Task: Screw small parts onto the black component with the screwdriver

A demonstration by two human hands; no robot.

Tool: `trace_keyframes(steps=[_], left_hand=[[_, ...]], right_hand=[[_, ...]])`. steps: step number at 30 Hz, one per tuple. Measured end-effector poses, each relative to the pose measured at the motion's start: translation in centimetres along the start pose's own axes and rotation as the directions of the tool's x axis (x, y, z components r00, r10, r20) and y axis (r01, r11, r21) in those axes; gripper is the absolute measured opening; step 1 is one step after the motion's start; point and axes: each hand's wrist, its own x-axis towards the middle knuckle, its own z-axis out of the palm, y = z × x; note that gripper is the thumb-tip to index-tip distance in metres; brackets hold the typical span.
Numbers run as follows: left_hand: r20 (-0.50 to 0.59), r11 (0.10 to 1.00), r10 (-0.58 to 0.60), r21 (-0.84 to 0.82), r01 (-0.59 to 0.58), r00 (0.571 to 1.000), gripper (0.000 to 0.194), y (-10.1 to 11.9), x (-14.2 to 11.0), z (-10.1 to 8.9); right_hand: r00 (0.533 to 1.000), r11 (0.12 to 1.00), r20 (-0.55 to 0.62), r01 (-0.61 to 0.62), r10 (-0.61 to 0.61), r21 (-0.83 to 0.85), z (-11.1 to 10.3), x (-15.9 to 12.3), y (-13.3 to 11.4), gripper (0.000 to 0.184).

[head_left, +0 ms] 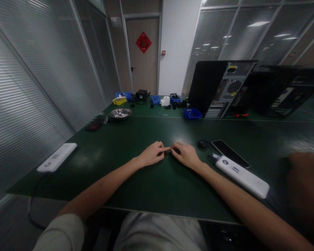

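Observation:
On the dark green tabletop (pixel 151 188), my left hand (pixel 152 153) rests with its index finger stretched out to the right. Its other fingers are curled, and the thumb is below with a gap. My right hand (pixel 184 153) lies opposite, thumb and index finger bent together in a pinch at the tip of the left index finger. Whether anything small sits between those fingertips cannot be made out. Right of my right hand are a round black object (pixel 203 143), a dark phone (pixel 230 153) and a white power bank (pixel 243 176) with a cable.
Another white power bank (pixel 58 157) lies at the left edge, its cable hanging down. Further back are a metal dish (pixel 120 113), a yellow tray (pixel 119 101), a blue bin (pixel 193 113) and an open computer case (pixel 219 89). Another person's blurred arm (pixel 306 181) is at right.

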Motion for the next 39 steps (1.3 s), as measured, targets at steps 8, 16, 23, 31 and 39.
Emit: trace_keyframes(steps=[8, 16, 23, 31, 39], left_hand=[[-0.01, 1.0, -0.012, 0.006, 0.013, 1.0, 0.051, 0.1, -0.1, -0.1], [-0.014, 0.999, 0.033, -0.042, -0.034, 0.999, 0.028, 0.4, 1.1, 0.0], [-0.029, 1.0, -0.031, -0.004, 0.031, 0.999, 0.031, -1.4, 0.9, -0.6], [-0.345, 0.832, -0.475, 0.123, 0.541, 0.81, 0.028, -12.2, -6.4, -9.7], [-0.608, 0.511, -0.621, 0.165, 0.844, 0.495, 0.027, -17.7, -17.3, -16.2]], right_hand=[[0.994, 0.985, 0.013, -0.107, 0.11, -0.138, -0.4, 0.2, 1.2, 0.022], [0.945, 0.916, -0.063, -0.327, 0.321, -0.231, 0.9, 4.0, 3.1, 0.035], [0.904, 0.873, -0.08, -0.426, 0.42, -0.237, 1.4, 8.1, 4.2, 0.034], [0.896, 0.877, -0.039, -0.441, 0.442, -0.191, 1.3, 7.2, 4.4, 0.034], [0.855, 0.846, -0.025, -0.517, 0.519, -0.132, 1.1, 8.4, 5.4, 0.034]])
